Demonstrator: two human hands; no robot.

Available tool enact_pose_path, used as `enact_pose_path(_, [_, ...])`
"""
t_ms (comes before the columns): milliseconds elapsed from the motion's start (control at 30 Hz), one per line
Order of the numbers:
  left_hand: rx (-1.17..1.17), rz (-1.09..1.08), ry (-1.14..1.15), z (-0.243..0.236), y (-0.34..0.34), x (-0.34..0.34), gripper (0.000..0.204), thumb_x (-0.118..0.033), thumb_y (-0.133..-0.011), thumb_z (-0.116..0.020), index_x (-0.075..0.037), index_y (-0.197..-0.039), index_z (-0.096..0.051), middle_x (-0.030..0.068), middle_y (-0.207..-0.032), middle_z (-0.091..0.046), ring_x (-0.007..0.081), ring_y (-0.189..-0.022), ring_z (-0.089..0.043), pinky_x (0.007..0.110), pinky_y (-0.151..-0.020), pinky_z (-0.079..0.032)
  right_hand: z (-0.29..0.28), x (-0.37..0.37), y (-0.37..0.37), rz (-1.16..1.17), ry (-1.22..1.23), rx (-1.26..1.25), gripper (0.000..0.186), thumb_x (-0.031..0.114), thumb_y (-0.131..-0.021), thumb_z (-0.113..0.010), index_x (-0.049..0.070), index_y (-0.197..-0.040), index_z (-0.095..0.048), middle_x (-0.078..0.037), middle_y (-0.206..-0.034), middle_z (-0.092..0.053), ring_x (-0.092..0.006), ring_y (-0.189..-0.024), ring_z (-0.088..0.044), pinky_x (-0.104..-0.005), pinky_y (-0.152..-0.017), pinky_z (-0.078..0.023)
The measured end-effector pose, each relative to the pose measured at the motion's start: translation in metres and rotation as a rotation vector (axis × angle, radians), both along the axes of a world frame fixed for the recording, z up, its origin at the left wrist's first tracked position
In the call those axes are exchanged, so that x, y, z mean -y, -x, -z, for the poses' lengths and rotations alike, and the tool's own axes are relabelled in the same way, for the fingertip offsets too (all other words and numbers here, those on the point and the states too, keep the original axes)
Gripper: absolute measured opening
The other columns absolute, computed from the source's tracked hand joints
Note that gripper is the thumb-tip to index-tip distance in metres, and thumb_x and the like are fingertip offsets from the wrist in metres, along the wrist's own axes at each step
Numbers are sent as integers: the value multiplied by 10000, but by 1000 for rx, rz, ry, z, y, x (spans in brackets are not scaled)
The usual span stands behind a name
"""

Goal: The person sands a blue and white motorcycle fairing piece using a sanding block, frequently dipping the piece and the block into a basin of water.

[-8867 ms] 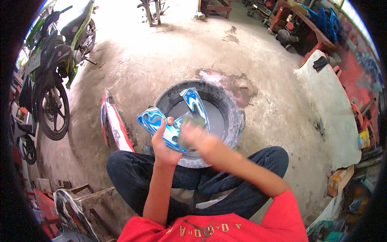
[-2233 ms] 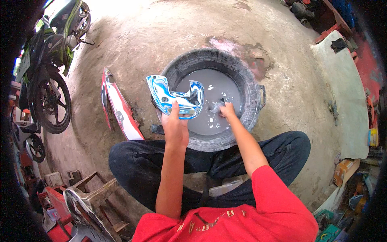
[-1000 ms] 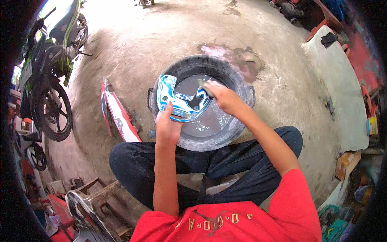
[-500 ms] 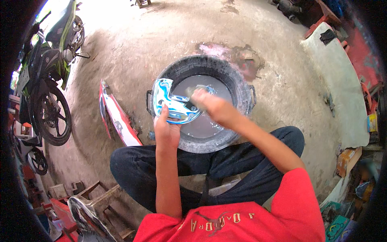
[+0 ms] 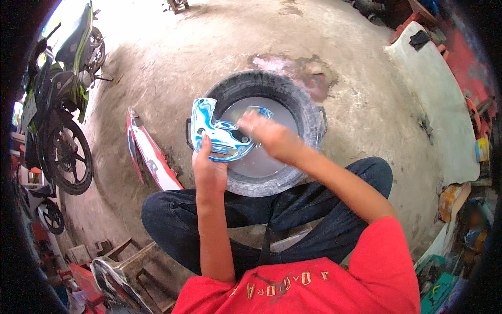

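Observation:
My left hand (image 5: pixel 209 165) grips a curved, glossy blue-and-white panel (image 5: pixel 204 116) by its lower edge, thumb on top. The panel looks like a piece of motorcycle bodywork and is tilted above the left side of a round black tub (image 5: pixel 240 185). Greyish, cloudy water (image 5: pixel 264 166) lies in the tub. Over the panel's right part is my right hand (image 5: pixel 272 137), smeared by motion, its fingers drawn together. A dull grey-green scrap shows at those fingertips, too blurred to name. The hand hides part of the panel's right end.
A red-and-white panel (image 5: pixel 156 161) lies on the concrete floor left of the tub. Motorcycles (image 5: pixel 67 141) stand at far left. A wooden frame (image 5: pixel 123 251) sits at lower left. To the right are a long pale panel (image 5: pixel 439 115) and a cardboard box (image 5: pixel 451 203).
The blue-and-white panel and my left hand have shifted slightly left within the picture, as has the tub. My right hand has moved a little left across the panel.

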State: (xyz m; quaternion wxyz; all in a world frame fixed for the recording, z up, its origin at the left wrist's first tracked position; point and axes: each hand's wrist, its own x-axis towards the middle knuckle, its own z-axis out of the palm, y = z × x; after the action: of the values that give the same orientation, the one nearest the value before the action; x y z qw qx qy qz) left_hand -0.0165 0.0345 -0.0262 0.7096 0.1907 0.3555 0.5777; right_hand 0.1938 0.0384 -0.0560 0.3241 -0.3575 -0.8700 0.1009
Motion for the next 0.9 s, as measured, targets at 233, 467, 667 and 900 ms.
enact_pose_path(233, [49,37,-50,-8,6,3,382,-210,-1073,-504,-17,-1401,-461,142,-1302,-616,279,-1174,-638,486,-971,-547,-43,32,19,-32,147,-88,521,-36,-893,-498,-12,-1412,-535,-245,-1470,-509,-369,-1397,-470,-434,-1183,-361])
enact_pose_path(467, [-46,-7,-86,-19,1,10,363,-246,-1070,-524,-36,-1364,-495,110,-1240,-645,252,-1110,-666,452,-917,-566,-31,38,22,59,153,-163,589,-82,-836,-496,-15,-1420,-521,-253,-1474,-500,-382,-1391,-471,-439,-1184,-368])
enact_pose_path(667, [-148,-36,-55,-31,-12,14,350,-210,-1044,-579,13,-1309,-533,122,-1191,-674,244,-1064,-690,415,-902,-577,4,1,-23,355,283,-302,346,106,-996,-475,-35,-1282,-610,-310,-1232,-632,-413,-1167,-628,-476,-1018,-483])
enact_pose_path(900, [-563,17,-103,-16,-6,16,265,-171,-949,-719,-1,-1145,-666,54,-997,-725,127,-834,-697,290,-732,-560,-13,-11,-41,675,736,-526,321,211,-1037,-510,19,-1259,-641,-276,-1123,-690,-423,-1044,-685,-455,-906,-527])
